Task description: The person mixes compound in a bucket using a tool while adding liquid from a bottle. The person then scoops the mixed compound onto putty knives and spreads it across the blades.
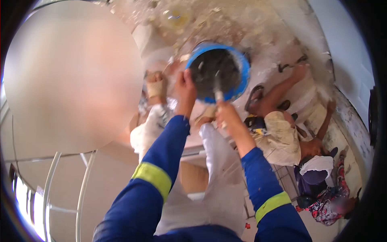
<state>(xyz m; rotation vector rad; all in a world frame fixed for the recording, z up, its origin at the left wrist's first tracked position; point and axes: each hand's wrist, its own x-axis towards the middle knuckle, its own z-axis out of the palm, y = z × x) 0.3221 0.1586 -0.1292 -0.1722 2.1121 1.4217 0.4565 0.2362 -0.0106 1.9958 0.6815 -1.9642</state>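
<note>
A round blue plastic bucket [244, 76] stands on the pale, dirt-spattered floor [266, 48], in the far middle of the scene, with a dark grey, wet-looking mass [205, 74] inside it. The left hand [185, 86] is at the near left side of the bucket's rim, its fingers drawn close together; whether they grip the rim or only rest against it, I cannot tell. The right hand [229, 115] has its fingers closed around the pale, slim handle [218, 95] of a tool, at the near side of the bucket. The handle slants over the near rim, and its far end reaches the dark mass; the tool's head is too blurred or buried to make out.

Both arms wear dark blue sleeves [155, 177] with yellow-green bands. Between them are light grey trousers [207, 189]. A foot in a tan sandal [156, 86] is to the left of the bucket. On the right, a person in beige shorts [278, 137] is low to the floor, and nearer the right edge is another person in red, black and white patterned clothing [325, 206].
</note>
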